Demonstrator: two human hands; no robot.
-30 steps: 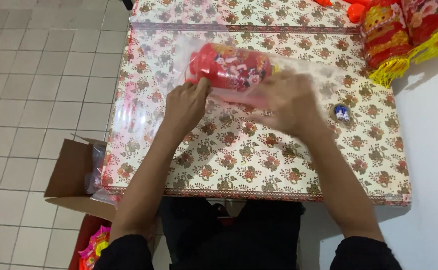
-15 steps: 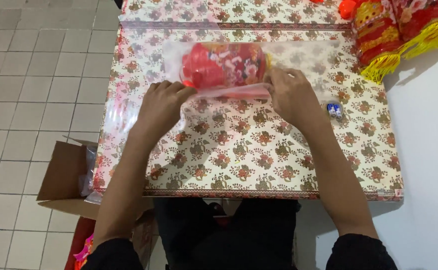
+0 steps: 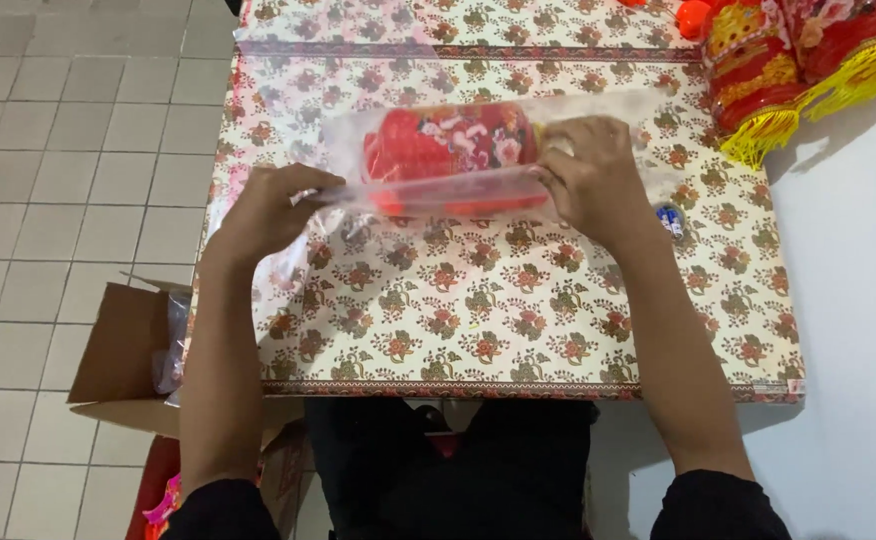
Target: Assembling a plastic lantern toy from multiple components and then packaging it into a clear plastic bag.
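a red flowered lantern lay inside a clear plastic bag at the upper middle of the frame, on the floral table. the left hand had its fingers pinched together on the bag's left edge. the right hand had its fingers clamped on the right end. more red lanterns with yellow tassels sat at the upper right, and a cardboard box stood at the lower left.

Bare forearms, pushed-up black sleeves

A red flowered cylinder in a clear plastic bag lies on the floral-patterned surface. Red tasselled lanterns lie right behind it. An open brown cardboard box stands left before it.
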